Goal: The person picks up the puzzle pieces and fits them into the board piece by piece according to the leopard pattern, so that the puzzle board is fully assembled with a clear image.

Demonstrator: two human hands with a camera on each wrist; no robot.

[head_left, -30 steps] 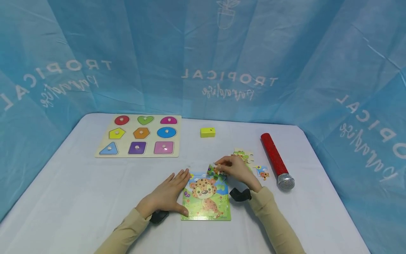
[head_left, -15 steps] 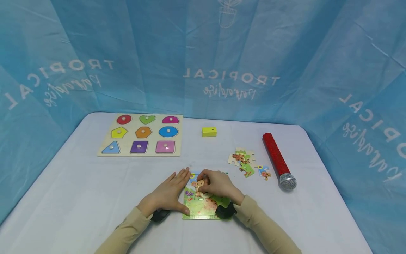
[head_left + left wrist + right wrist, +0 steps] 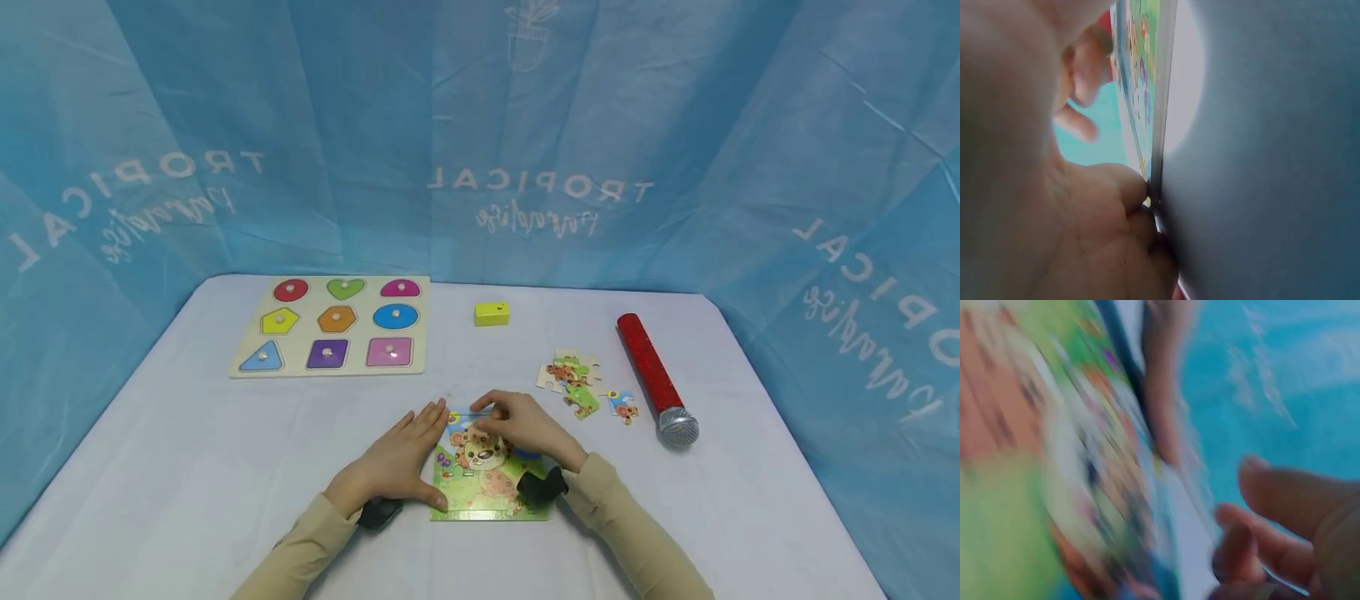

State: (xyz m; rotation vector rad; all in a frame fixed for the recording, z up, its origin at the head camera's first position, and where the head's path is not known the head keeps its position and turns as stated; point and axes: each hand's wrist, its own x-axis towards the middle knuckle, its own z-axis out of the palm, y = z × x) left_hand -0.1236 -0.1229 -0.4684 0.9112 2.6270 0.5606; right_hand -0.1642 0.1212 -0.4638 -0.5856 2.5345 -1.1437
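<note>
A small leopard puzzle board (image 3: 487, 500) lies at the table's near middle, its green and blue picture facing up. Puzzle pieces (image 3: 468, 450) showing part of the leopard's face sit in its upper left. My left hand (image 3: 397, 458) lies with fingers extended along the board's left edge; the left wrist view has its fingers (image 3: 1116, 187) against that edge. Over the board's upper right hovers my right hand (image 3: 525, 425), fingers loosely bent. In the right wrist view its thumb (image 3: 1285, 494) and fingers are apart, nothing between them. The hand hides the board's upper right part.
Several loose puzzle pieces (image 3: 573, 379) lie right of the board, with another piece (image 3: 622, 406) beside them. A red microphone (image 3: 652, 371) lies farther right. Behind stand a yellow block (image 3: 491, 314) and a wooden shape board (image 3: 292, 354). A blue curtain (image 3: 480, 225) closes off the back.
My right hand brought a pinched puzzle piece from the board's upper right to its upper left, let go, then drew back slightly up and right. My left hand stayed in place.
</note>
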